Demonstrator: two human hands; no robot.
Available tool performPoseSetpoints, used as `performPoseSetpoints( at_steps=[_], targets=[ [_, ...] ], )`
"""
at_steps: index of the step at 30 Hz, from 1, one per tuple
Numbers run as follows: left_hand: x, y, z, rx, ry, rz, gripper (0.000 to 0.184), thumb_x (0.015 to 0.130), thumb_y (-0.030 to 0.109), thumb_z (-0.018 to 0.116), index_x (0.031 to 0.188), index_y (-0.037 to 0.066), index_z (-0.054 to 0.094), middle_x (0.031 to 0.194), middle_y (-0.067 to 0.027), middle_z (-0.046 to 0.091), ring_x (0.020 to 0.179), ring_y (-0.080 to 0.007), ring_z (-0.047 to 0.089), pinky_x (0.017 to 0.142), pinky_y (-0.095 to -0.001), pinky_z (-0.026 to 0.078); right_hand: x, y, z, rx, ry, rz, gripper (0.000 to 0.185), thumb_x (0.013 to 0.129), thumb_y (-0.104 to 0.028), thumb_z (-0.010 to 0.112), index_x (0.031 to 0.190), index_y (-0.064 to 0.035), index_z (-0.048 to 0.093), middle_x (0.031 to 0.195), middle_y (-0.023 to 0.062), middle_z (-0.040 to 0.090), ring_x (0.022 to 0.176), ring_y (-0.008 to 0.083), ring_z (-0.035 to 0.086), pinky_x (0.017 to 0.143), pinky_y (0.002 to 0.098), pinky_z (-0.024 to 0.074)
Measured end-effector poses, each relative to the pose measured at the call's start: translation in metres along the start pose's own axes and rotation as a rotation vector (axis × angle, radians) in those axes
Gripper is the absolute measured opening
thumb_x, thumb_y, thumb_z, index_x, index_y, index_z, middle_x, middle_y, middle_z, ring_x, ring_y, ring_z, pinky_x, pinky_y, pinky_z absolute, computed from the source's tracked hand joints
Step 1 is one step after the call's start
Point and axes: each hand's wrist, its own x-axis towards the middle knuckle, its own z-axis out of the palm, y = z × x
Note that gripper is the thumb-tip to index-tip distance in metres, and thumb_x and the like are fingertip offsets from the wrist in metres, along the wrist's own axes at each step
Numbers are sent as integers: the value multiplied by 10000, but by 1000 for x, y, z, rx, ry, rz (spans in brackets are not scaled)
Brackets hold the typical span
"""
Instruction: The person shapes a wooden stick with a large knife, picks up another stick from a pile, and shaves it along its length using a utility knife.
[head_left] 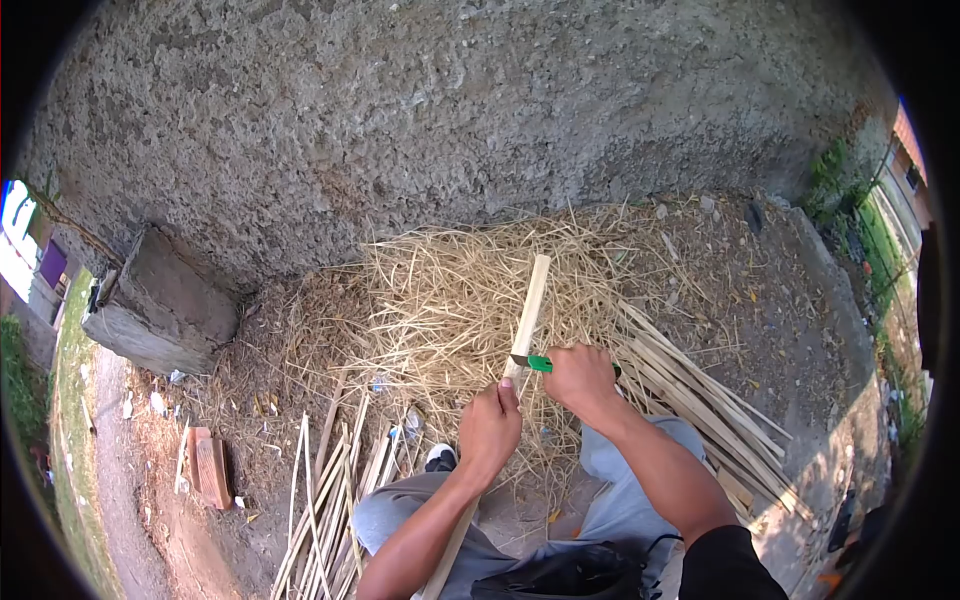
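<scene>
My right hand [580,378] is closed round the green handle of a utility knife [540,364]. Its dark blade rests against a long pale strip, which looks like split bamboo [532,300]. Just below the blade, my left hand [490,428] grips that strip, the thumb lying along it. The strip slants from between my legs up over a heap of thin shavings [450,300], its upper end pointing toward the wall. My fingers hide part of the strip and most of the knife's handle.
Long strips [700,390] lie stacked to the right, and more strips [335,500] lie at the lower left. A rough wall [450,110] rises ahead. A concrete block [170,300] and a reddish brick [208,468] are on the left.
</scene>
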Motion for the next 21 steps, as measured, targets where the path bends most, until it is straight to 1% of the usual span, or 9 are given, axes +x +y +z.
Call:
performPoseSetpoints(
  at_steps=[2,5,9,12,15,17,18,20,21],
  targets=[
    [-2,8,0,117,26,-46,440,1015,277,421,808,-64,606,634,-272,580,591,-444,589,573,-508,443,3,4,11,2,47,-13,198,840,-200,576,801,-46,696,733,238,665,692,423,663,685,523,506],
    [-1,7,1,112,21,-43,428,1017,265,410,815,-61,599,638,-286,587,599,-467,590,562,-515,447,7,6,26,4,76,-33,199,847,-170,547,809,-46,698,734,234,665,683,422,662,662,515,509],
    [-5,2,6,165,42,-28,428,1023,262,399,816,-65,581,622,-296,576,586,-477,588,549,-528,447,5,4,32,-17,115,-24,176,833,-140,547,788,-48,691,725,226,667,691,403,672,644,500,517],
    [-9,-3,8,131,-2,-29,431,1030,259,385,812,-65,568,625,-307,572,574,-487,582,537,-533,447,9,10,43,-65,158,-22,155,817,-124,552,764,-49,678,718,216,672,687,383,683,619,487,527],
    [-11,-8,7,148,-67,-81,441,1034,262,375,810,-66,566,633,-306,575,586,-492,581,542,-533,447,12,16,52,-116,179,-88,137,804,-113,557,751,-53,668,703,203,673,670,368,688,597,485,528],
    [-12,-10,2,158,-135,-39,452,1039,291,350,840,-67,542,658,-336,582,639,-533,583,590,-569,470,11,16,52,-91,159,-86,135,804,-113,559,756,-52,669,686,200,667,649,367,684,574,481,525],
    [-12,-9,1,159,-136,-37,452,1039,291,350,840,-67,542,658,-336,582,639,-533,583,590,-569,470,12,15,51,-90,160,-85,135,804,-113,559,756,-52,669,686,200,667,649,367,684,574,481,525],
    [-14,-3,-1,116,-138,-57,453,1040,292,351,833,-64,538,657,-334,579,643,-534,579,588,-570,464,14,14,47,-121,185,-84,118,810,-90,589,775,-34,688,642,169,667,595,304,688,517,429,519],
    [-16,-1,0,118,-142,-53,453,1040,292,351,833,-64,538,657,-334,579,643,-534,579,588,-570,464,17,16,48,-120,188,-78,118,810,-90,589,775,-34,688,642,169,667,595,304,688,517,429,519]
  ],
)
